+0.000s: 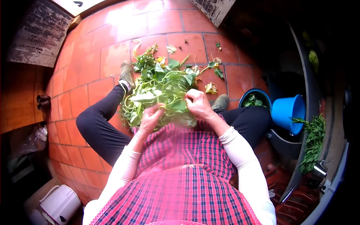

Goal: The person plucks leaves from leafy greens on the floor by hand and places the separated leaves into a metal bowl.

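Observation:
A large heap of leafy green vines [159, 88] lies on the floor between my feet, with long pale stems, broad leaves and a few yellowed bits. At its near left side, my left hand [151, 117] is closed with fingers pinched on a green stem. Opposite it, my right hand [198, 104] is also closed, fingertips pressed together at a leafy vine piece on the heap's right edge. The piece between both hands is partly blurred, so I cannot tell where one stem ends and another starts.
Loose leaves and a withered yellow leaf [211, 88] are scattered on the red tile floor [84, 69]. Right of my knee stand a bucket with green leaves [253, 100] and a tilted blue bucket [288, 111]. Narrow-leaved greens [314, 140] hang beside them. A white bucket [60, 204] stands lower left.

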A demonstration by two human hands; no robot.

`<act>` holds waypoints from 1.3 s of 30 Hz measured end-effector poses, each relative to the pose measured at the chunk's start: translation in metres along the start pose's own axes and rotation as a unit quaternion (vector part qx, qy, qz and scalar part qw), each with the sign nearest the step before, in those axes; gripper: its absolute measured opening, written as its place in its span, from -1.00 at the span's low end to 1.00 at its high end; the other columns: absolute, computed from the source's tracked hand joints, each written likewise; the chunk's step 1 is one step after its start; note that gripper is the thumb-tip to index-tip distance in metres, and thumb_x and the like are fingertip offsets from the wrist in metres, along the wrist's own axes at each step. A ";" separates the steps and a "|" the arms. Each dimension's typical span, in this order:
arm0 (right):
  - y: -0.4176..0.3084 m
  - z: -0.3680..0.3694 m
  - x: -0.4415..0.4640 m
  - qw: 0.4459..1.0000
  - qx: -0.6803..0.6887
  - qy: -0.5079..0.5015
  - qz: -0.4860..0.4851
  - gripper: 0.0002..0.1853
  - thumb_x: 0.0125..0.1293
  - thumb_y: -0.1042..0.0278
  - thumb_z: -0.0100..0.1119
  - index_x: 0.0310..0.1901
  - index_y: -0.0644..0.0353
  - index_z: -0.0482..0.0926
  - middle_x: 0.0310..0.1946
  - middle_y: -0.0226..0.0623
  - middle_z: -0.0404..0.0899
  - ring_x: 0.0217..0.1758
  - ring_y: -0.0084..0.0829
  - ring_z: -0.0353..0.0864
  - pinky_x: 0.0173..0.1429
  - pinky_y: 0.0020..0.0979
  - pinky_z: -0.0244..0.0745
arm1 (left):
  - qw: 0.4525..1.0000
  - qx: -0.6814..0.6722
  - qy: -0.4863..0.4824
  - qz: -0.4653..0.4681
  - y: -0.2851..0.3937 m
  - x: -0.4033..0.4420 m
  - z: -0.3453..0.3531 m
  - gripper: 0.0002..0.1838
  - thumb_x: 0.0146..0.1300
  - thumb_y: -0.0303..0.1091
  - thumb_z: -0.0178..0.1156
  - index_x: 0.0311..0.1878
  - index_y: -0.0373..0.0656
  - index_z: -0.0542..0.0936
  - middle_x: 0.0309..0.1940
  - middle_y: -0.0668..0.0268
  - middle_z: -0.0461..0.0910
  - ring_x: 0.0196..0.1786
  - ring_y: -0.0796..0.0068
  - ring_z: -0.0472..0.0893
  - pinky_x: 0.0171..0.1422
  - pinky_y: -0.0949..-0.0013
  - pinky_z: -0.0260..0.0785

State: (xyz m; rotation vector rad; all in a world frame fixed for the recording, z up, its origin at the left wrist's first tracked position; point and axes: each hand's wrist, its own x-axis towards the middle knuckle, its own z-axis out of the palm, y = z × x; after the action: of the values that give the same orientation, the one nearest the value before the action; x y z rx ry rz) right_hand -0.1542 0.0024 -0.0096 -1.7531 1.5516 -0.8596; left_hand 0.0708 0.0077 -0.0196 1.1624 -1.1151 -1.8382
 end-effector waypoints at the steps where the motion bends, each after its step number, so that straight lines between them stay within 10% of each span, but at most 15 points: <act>1: -0.006 -0.003 0.007 0.998 -0.032 0.049 0.015 -0.93 0.00 0.49 0.06 -0.52 0.30 0.50 -0.54 -0.13 0.51 -0.46 -0.17 0.52 -0.34 -0.30 0.42 | 1.000 0.024 -0.010 0.000 -0.005 -0.002 0.002 -0.83 0.23 -0.42 0.11 -0.15 -0.24 0.56 -0.39 0.48 0.54 -0.33 0.75 0.45 -0.22 0.63 0.29; 4: 0.016 -0.043 0.032 0.972 0.018 0.151 0.177 -0.94 0.07 0.49 0.06 -0.48 0.28 0.49 -0.55 -0.17 0.51 -0.47 -0.31 0.53 -0.33 -0.37 0.43 | 0.998 0.022 0.030 -0.052 -0.002 -0.009 0.000 -0.82 0.19 -0.36 0.14 -0.19 -0.23 0.56 -0.37 0.46 0.56 -0.34 0.72 0.46 -0.24 0.60 0.30; 8: -0.037 -0.043 0.031 0.994 0.106 0.027 0.000 -0.89 0.04 0.55 0.20 -0.35 0.19 0.54 -0.45 -0.41 0.51 -0.36 -0.54 0.52 -0.26 -0.51 0.41 | 0.996 0.026 -0.043 -0.074 0.003 -0.003 -0.008 -0.84 0.15 -0.34 0.12 -0.28 -0.20 0.60 -0.46 0.53 0.54 -0.44 0.80 0.41 -0.37 0.64 0.23; 11: -0.048 -0.016 0.024 0.946 0.105 -0.126 -0.278 -0.78 -0.07 0.57 0.17 -0.30 0.15 0.56 -0.35 -0.34 0.54 -0.29 -0.33 0.50 -0.24 -0.44 0.46 | 0.991 0.038 -0.092 -0.094 0.013 0.000 -0.002 -0.83 0.17 -0.37 0.14 -0.24 -0.27 0.58 -0.52 0.57 0.41 -0.46 0.81 0.30 -0.35 0.64 0.14; 19: -0.024 -0.026 0.020 0.947 -0.182 -0.146 -0.222 -0.85 -0.01 0.35 0.10 -0.33 0.05 0.54 -0.38 -0.43 0.49 -0.27 -0.31 0.44 -0.31 -0.33 0.46 | 0.981 -0.139 -0.062 -0.124 0.002 0.010 -0.020 -0.84 0.17 -0.41 0.14 -0.23 -0.29 0.58 -0.43 0.41 0.58 -0.39 0.68 0.51 -0.24 0.59 0.33; 25: 0.010 0.001 0.023 0.962 -0.238 0.038 -0.128 -0.93 -0.04 0.39 0.07 -0.54 0.17 0.44 -0.58 -0.35 0.42 -0.49 -0.30 0.45 -0.43 -0.36 0.45 | 0.932 -0.314 -0.143 -0.115 -0.012 0.015 -0.019 -0.85 0.22 -0.44 0.09 -0.20 -0.30 0.50 -0.34 0.31 0.56 -0.29 0.50 0.56 -0.08 0.45 0.40; 27: 0.118 0.001 0.032 0.958 -0.279 0.066 0.021 -0.92 0.03 0.44 0.04 -0.54 0.22 0.43 -0.64 -0.34 0.40 -0.56 -0.35 0.49 -0.53 -0.36 0.44 | 0.940 -0.320 0.006 -0.115 0.018 0.004 0.003 -0.88 0.24 -0.44 0.05 -0.21 -0.26 0.47 -0.45 0.41 0.50 -0.41 0.59 0.48 -0.17 0.52 0.35; 28: 0.112 -0.031 0.035 0.986 0.000 0.100 0.135 -0.91 0.12 0.44 0.04 -0.48 0.23 0.46 -0.63 -0.37 0.40 -0.54 -0.39 0.53 -0.57 -0.38 0.44 | 0.908 -0.398 -0.093 -0.089 0.010 0.004 -0.017 -0.89 0.27 -0.42 0.00 -0.19 -0.21 0.45 -0.57 0.52 0.39 -0.53 0.69 0.33 -0.33 0.57 0.22; 29: 0.086 -0.046 0.041 0.957 0.198 0.080 0.197 -0.89 0.19 0.41 0.03 -0.42 0.25 0.47 -0.63 -0.39 0.40 -0.51 -0.41 0.56 -0.60 -0.41 0.46 | 0.880 -0.456 0.022 -0.134 0.004 0.003 -0.023 -0.88 0.33 -0.36 -0.05 -0.16 -0.12 0.46 -0.68 0.57 0.24 -0.61 0.71 0.17 -0.44 0.55 0.10; 31: 0.029 -0.065 0.045 0.832 0.470 0.049 0.291 -0.81 0.33 0.33 -0.01 -0.28 0.30 0.47 -0.64 -0.42 0.40 -0.44 -0.44 0.60 -0.62 -0.46 0.50 | 0.862 -0.489 0.013 -0.130 -0.016 0.012 -0.039 -0.84 0.38 -0.27 -0.11 -0.18 -0.04 0.45 -0.72 0.57 0.18 -0.62 0.70 0.15 -0.43 0.58 0.10; 37: -0.016 -0.069 0.040 0.771 0.594 -0.049 0.225 -0.71 0.24 0.31 0.16 -0.08 0.29 0.41 -0.54 -0.49 0.35 -0.71 -0.76 0.19 -0.66 -0.71 0.06 | 0.843 -0.519 -0.006 -0.141 -0.008 0.015 -0.030 -0.77 0.37 -0.11 -0.13 -0.32 0.02 0.41 -0.73 0.55 0.08 -0.60 0.63 0.12 -0.18 0.38 0.20; 39: -0.029 -0.071 0.041 0.852 0.487 -0.072 0.179 -0.75 0.19 0.39 0.18 -0.12 0.28 0.47 -0.45 -0.41 0.49 -0.64 -0.77 0.31 -0.58 -0.71 0.19 | 0.832 -0.537 -0.037 -0.135 -0.007 0.017 -0.032 -0.77 0.37 -0.12 -0.12 -0.34 0.02 0.41 -0.73 0.54 0.08 -0.61 0.64 0.11 -0.21 0.40 0.18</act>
State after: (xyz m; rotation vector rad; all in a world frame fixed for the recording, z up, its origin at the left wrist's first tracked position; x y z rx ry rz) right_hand -0.1915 -0.0385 0.0582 -0.7378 0.9820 -1.0272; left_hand 0.0931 -0.0136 -0.0394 0.5527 0.1774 -2.2155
